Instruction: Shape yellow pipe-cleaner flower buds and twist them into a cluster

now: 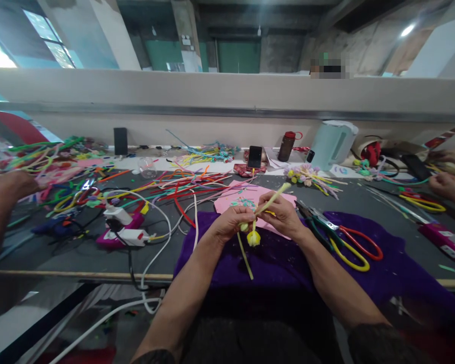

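My left hand [229, 222] and my right hand [281, 215] meet over a purple cloth [273, 258] at the table's near edge. Both pinch a pale green pipe cleaner [273, 198] that sticks up to the right and trails down below my hands. A small yellow fuzzy flower [253, 237] hangs on it just under my fingers. A pink sheet [242, 198] with small teal bits lies right behind my hands.
Scissors with red and yellow handles [351, 247] lie right of my right hand. Many coloured pipe cleaners [182, 184], a white power strip [131, 235] with cables, a phone [254, 156], a bottle [286, 145] and a kettle [331, 144] fill the table. Other people's hands work at the far left [3, 189] and far right [445, 184].
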`<control>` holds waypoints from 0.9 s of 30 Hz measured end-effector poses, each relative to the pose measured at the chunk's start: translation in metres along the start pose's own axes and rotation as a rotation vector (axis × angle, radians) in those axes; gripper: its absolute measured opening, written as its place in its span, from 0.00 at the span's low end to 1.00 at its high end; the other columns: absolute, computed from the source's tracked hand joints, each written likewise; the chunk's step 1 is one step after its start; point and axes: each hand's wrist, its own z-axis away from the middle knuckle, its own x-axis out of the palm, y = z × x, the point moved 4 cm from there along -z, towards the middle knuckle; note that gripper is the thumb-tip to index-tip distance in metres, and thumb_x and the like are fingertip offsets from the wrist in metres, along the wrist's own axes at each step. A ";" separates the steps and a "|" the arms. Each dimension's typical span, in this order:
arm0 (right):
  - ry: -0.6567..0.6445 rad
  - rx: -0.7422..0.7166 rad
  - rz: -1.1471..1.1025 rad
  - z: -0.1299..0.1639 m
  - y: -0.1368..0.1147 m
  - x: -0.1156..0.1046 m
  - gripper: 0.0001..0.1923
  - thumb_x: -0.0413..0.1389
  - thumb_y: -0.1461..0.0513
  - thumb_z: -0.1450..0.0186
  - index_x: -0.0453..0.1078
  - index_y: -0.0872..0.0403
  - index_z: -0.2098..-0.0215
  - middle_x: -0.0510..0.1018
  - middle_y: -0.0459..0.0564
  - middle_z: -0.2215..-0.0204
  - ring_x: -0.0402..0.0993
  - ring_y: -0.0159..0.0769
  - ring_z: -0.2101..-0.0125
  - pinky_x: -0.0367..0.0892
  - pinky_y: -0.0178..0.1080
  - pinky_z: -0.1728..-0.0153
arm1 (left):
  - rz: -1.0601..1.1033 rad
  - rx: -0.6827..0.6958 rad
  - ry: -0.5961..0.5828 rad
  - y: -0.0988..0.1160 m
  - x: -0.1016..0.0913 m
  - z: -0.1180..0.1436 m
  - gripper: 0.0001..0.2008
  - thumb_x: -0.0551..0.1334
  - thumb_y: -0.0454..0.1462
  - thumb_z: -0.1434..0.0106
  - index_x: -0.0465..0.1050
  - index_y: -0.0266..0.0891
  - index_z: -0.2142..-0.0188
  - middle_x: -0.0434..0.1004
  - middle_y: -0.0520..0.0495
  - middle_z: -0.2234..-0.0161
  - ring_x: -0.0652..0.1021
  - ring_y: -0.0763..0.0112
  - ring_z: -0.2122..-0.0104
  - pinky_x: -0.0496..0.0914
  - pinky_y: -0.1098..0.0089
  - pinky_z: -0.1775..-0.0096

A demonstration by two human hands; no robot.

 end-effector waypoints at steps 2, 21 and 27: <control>-0.021 0.008 0.060 -0.001 -0.004 -0.001 0.06 0.53 0.61 0.39 0.71 0.53 0.70 0.71 0.51 0.68 0.66 0.36 0.65 0.60 0.37 0.64 | -0.084 0.038 0.022 0.001 0.000 0.001 0.09 0.65 0.38 0.53 0.69 0.33 0.80 0.69 0.51 0.84 0.66 0.79 0.84 0.57 0.76 0.79; -0.120 0.544 -0.403 0.005 0.025 -0.028 0.18 0.48 0.54 0.38 0.74 0.58 0.71 0.74 0.49 0.77 0.66 0.29 0.78 0.57 0.31 0.80 | -0.185 0.090 0.085 0.009 0.000 0.006 0.11 0.65 0.40 0.52 0.70 0.33 0.78 0.70 0.51 0.83 0.67 0.78 0.83 0.58 0.76 0.78; 0.056 0.272 -0.318 0.006 0.022 -0.046 0.10 0.58 0.59 0.43 0.75 0.53 0.64 0.76 0.51 0.65 0.71 0.34 0.68 0.67 0.35 0.72 | 0.130 0.028 0.035 0.006 -0.007 0.005 0.11 0.67 0.38 0.56 0.70 0.32 0.77 0.69 0.51 0.84 0.65 0.81 0.86 0.55 0.78 0.82</control>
